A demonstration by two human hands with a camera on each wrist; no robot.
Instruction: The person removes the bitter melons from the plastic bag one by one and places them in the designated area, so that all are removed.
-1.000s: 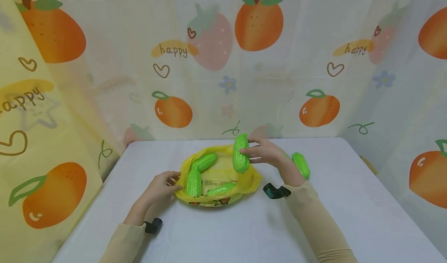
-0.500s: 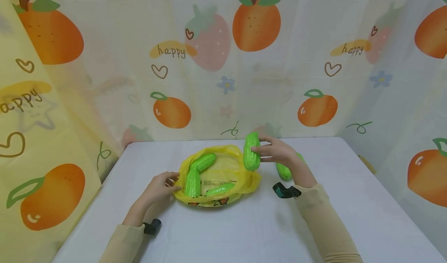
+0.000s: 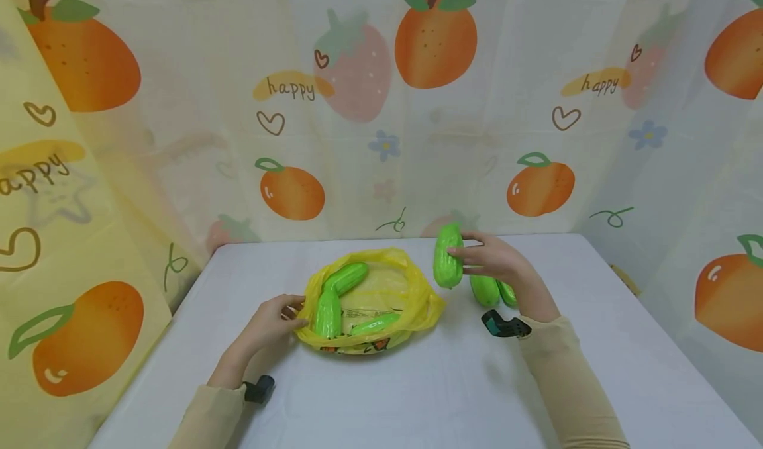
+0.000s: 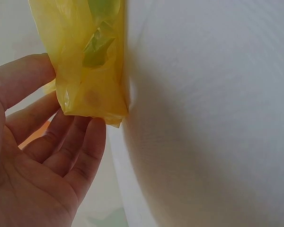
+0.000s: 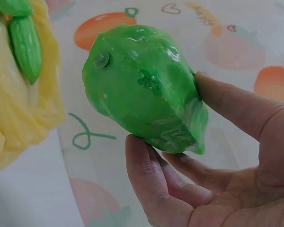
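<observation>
My right hand (image 3: 497, 258) holds a glossy, bright green zucchini (image 3: 448, 257) upright between thumb and fingers, just right of a yellow plastic bag (image 3: 426, 310). The right wrist view shows its blunt end, with shiny film over the skin (image 5: 137, 90). The bag lies with its mouth wide, its rim crumpled. At its left side my left hand (image 3: 275, 318) pinches the edge; in the left wrist view the thumb is in front of the yellow plastic (image 4: 87, 90) and the fingers are at its lower edge. Several green zucchini (image 3: 329, 311) are inside the bag.
Behind the right wrist, more green zucchini (image 3: 485, 291) lie on the white-covered table (image 3: 381, 402), partly hidden by the arm. A curtain (image 3: 357, 151) printed with oranges and strawberries hangs along the table's back and sides.
My right hand has carried the zucchini to the right, from over the bag's right part to beyond its rim. The left hand stays at the bag's left edge.
</observation>
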